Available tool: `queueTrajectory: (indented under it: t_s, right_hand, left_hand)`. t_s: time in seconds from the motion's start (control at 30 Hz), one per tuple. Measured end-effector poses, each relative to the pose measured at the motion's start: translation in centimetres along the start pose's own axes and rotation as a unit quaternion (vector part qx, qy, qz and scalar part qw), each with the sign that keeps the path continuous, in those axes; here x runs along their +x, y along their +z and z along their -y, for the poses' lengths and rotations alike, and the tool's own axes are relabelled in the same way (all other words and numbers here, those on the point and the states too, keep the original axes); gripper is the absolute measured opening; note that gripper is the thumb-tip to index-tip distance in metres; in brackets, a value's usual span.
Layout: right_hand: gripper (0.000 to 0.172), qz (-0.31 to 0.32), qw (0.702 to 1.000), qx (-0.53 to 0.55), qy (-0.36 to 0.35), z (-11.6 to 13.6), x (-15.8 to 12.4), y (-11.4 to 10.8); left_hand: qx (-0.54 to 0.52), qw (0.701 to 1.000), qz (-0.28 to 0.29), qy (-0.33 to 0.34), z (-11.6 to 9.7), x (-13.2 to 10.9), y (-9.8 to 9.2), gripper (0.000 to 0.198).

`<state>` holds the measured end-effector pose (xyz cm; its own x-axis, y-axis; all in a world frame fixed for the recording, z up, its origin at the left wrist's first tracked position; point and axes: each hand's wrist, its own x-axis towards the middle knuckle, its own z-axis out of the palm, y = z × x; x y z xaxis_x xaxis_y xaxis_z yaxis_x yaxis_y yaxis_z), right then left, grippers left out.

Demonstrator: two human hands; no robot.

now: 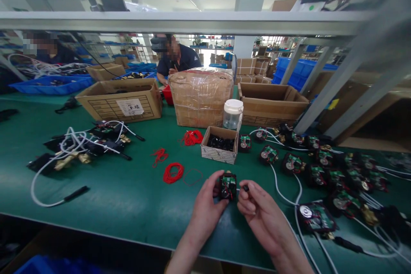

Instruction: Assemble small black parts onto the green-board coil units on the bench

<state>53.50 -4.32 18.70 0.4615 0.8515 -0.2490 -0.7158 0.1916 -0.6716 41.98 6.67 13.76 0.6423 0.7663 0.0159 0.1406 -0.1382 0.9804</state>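
We're holding a circuit-board unit [228, 187] near the front of the counter [128, 205], left hand [205, 205] gripping its sides, right hand [261, 212] pinching a small black part [245, 188] beside it, while an open box [218, 156] is standing behind and more units [316, 216] are lying rightward.

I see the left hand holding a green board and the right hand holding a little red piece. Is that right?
Not quite: the little piece in the right hand is black, not red, as the head view shows. The left hand does hold a green board.
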Motion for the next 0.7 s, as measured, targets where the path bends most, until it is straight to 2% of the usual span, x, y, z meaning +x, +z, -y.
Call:
queueTrajectory:
  t_s: [0.23,0.47,0.57,0.7]
  right_hand:
    - [0.037,-0.01,1.0,-0.006,0.012,-0.5,0.0,-0.6]
    - [0.035,-0.011,1.0,0.006,0.015,-0.7,0.0,-1.1]
    - [0.034,-0.026,0.999,-0.041,-0.021,-0.8,0.1,-1.5]
    - [0.034,-0.046,0.982,-0.166,-0.078,-1.2,0.1,-2.2]
  left_hand:
    - [-0.003,1.0,-0.004,-0.012,-0.6,0.0,0.0,0.077]
    - [0.0,1.0,0.001,-0.01,-0.2,-0.1,0.0,0.078]
    - [-0.001,1.0,0.006,-0.013,-0.2,-0.1,0.0,0.078]
    - [-0.001,1.0,0.007,-0.015,-0.5,0.0,-0.1,0.078]
